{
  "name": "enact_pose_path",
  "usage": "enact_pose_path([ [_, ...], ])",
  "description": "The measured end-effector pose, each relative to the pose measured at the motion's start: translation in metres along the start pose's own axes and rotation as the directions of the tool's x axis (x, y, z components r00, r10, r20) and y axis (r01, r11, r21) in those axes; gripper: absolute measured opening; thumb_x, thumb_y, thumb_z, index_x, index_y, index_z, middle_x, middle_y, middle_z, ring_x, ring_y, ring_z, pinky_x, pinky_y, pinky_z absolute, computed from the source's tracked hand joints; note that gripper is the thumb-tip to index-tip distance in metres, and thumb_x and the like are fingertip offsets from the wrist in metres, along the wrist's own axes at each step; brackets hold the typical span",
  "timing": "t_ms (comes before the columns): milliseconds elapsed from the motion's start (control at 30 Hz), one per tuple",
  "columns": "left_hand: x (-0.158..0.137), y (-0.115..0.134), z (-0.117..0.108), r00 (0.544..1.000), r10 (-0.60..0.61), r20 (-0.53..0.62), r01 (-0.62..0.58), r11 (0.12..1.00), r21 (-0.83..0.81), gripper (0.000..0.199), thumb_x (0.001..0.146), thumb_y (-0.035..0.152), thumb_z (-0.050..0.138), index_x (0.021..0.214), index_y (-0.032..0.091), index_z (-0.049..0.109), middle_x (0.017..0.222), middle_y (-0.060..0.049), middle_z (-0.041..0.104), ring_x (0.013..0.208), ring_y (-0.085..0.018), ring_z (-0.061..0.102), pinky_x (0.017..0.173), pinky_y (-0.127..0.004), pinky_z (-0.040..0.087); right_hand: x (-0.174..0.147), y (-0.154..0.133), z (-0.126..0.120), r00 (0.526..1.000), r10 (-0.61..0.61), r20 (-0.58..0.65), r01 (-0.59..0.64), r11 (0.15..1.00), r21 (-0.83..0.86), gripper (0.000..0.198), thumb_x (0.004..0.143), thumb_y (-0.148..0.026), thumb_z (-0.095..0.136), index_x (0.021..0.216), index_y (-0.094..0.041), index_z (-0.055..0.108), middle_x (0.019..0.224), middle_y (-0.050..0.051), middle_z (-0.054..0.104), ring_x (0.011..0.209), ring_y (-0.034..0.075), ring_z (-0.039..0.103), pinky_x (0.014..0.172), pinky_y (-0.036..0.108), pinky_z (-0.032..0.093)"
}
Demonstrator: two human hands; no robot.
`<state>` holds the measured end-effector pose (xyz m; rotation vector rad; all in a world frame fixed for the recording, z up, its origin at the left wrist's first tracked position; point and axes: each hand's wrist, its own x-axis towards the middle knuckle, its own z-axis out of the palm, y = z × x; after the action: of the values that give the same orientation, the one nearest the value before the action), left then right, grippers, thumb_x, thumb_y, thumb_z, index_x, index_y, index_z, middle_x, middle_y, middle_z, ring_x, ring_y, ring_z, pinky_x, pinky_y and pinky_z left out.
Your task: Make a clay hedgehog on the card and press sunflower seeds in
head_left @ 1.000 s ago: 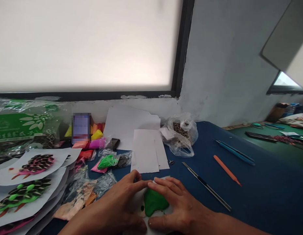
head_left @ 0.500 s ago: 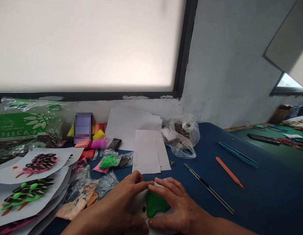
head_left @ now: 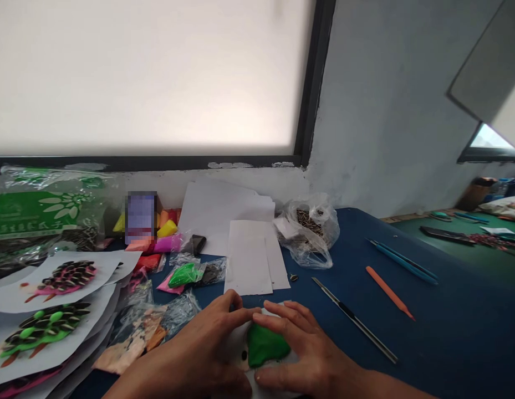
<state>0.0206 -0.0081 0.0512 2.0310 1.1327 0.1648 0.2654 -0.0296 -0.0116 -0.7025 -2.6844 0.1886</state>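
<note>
A flat green clay shape (head_left: 266, 346) lies on a small sheet of white paper (head_left: 253, 382) at the near edge of the view. Beside its left end is a pale patch bearing a black dot (head_left: 244, 355). My right hand (head_left: 305, 349) arches over the right side of the clay, fingers apart, with fingertips at its upper edge and the thumb at its lower edge. From the left, my left hand (head_left: 218, 343) rests on the paper, its index finger stretched toward the clay's top and its thumb apart; some fingers are hidden.
Left stand stacked papers with clay-and-seed hedgehogs (head_left: 49, 330) and bagged coloured clay (head_left: 186, 275). Blank paper (head_left: 249, 260) and a plastic bag of seeds (head_left: 309, 227) lie beyond my hands. To the right are a craft knife (head_left: 355, 320), an orange tool (head_left: 390, 292) and blue tweezers (head_left: 402, 261).
My right thumb has shifted slightly along the clay's lower edge. Otherwise both hands and the clay stay nearly where they were.
</note>
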Motion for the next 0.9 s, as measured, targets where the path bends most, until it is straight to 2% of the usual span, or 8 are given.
enact_pose_path([
  [167,-0.001,-0.001,0.000,1.000,0.000,-0.006,-0.001,1.000,-0.015,0.069,0.064,0.023,0.079,0.128,0.039,0.059,0.118,0.000,0.048,0.110,-0.026,0.050,0.095,-0.033,0.043,-0.005,0.003,0.014,0.984,-0.060,-0.169,0.040,0.992,-0.123,0.040,0.091,-0.061,0.055,0.120,-0.035,0.066,0.159,0.009,0.028,0.143,0.034,0.030,0.112,0.056,0.026],
  [367,0.000,-0.005,0.002,1.000,0.011,-0.001,-0.011,1.000,-0.024,0.075,0.063,0.021,0.079,0.132,0.040,0.057,0.119,0.000,0.048,0.111,-0.025,0.050,0.098,-0.033,0.042,-0.004,0.002,0.009,0.999,-0.002,-0.054,-0.003,0.995,-0.103,0.041,0.091,-0.063,0.054,0.118,-0.035,0.067,0.160,0.009,0.026,0.143,0.036,0.029,0.111,0.058,0.026],
  [600,-0.001,-0.003,0.001,0.999,-0.033,0.019,0.034,0.999,-0.011,0.082,0.064,0.024,0.081,0.138,0.042,0.051,0.125,-0.001,0.046,0.116,-0.028,0.049,0.099,-0.034,0.042,-0.006,0.003,0.011,0.969,-0.047,-0.243,0.005,0.985,-0.171,0.042,0.093,-0.061,0.053,0.116,-0.030,0.068,0.152,0.012,0.040,0.141,0.033,0.034,0.107,0.053,0.035],
  [733,-0.001,-0.002,0.000,0.999,-0.033,0.016,0.033,0.999,0.004,0.084,0.063,0.022,0.079,0.139,0.042,0.050,0.124,-0.001,0.046,0.117,-0.028,0.049,0.097,-0.033,0.043,-0.003,0.002,0.006,0.981,-0.028,-0.194,-0.014,0.977,-0.213,0.045,0.093,-0.063,0.049,0.121,-0.030,0.065,0.151,0.016,0.041,0.142,0.034,0.033,0.106,0.055,0.036],
  [900,-0.002,-0.002,0.001,0.999,-0.042,0.007,0.042,0.999,0.009,0.082,0.064,0.023,0.079,0.139,0.042,0.050,0.128,-0.001,0.045,0.118,-0.029,0.049,0.097,-0.035,0.044,0.001,-0.011,-0.029,0.998,0.060,0.002,-0.059,0.985,-0.159,0.036,0.098,-0.051,0.049,0.120,-0.029,0.066,0.148,0.014,0.047,0.141,0.034,0.037,0.109,0.055,0.034],
])
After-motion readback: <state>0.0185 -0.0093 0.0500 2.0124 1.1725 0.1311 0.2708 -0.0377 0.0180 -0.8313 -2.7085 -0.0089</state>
